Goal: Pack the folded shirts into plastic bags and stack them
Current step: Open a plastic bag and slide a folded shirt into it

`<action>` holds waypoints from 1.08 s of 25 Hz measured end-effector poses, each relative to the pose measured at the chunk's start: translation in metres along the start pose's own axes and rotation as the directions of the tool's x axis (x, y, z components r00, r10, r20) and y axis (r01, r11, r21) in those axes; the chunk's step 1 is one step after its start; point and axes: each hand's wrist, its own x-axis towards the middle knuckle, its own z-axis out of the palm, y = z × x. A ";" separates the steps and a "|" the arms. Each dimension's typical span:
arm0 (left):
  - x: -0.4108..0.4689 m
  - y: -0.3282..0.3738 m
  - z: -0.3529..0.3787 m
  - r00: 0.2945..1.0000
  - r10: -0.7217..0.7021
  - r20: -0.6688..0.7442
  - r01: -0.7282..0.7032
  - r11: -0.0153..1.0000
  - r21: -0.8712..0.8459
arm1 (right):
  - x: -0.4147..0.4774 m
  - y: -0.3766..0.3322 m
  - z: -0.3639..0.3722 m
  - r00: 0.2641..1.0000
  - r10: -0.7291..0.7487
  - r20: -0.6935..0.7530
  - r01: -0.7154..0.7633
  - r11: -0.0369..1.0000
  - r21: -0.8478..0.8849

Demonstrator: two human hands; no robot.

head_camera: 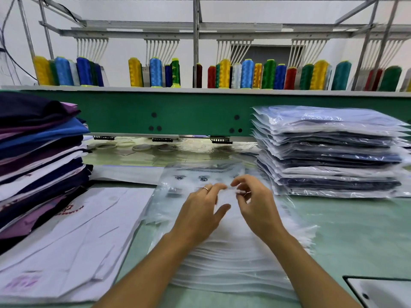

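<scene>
Now | step: seemingly freeing one bag from bag pile (222, 258) under both grips | left grip (200, 210): fingers flat on pile | right grip (255, 205): curled at film, pinch too blurred to tell | white shirt (73, 236): left of left grip, unbagged | next: open bag mouth

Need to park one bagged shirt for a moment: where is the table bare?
Bare green table right of the empty bags, in front of the bagged stack. Crowded left: white shirt, folded shirt pile.
</scene>
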 end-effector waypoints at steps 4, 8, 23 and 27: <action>0.000 0.006 0.002 0.996 0.090 -0.017 -0.089 0.996 0.032 | -0.001 -0.007 -0.007 0.992 -0.002 0.126 0.018 0.992 -0.128; 0.002 0.013 0.005 0.991 0.113 -0.072 -0.117 0.992 -0.047 | 0.001 -0.006 -0.012 0.981 0.040 0.192 -0.017 0.993 -0.121; 0.002 0.010 0.010 0.999 -0.044 -0.004 0.044 0.996 0.075 | -0.003 -0.004 0.001 0.978 0.178 0.109 -0.170 0.983 -0.076; 0.003 0.006 0.010 0.996 -0.084 0.043 0.082 0.995 0.064 | -0.004 -0.004 0.002 0.974 0.215 0.076 -0.211 0.976 -0.061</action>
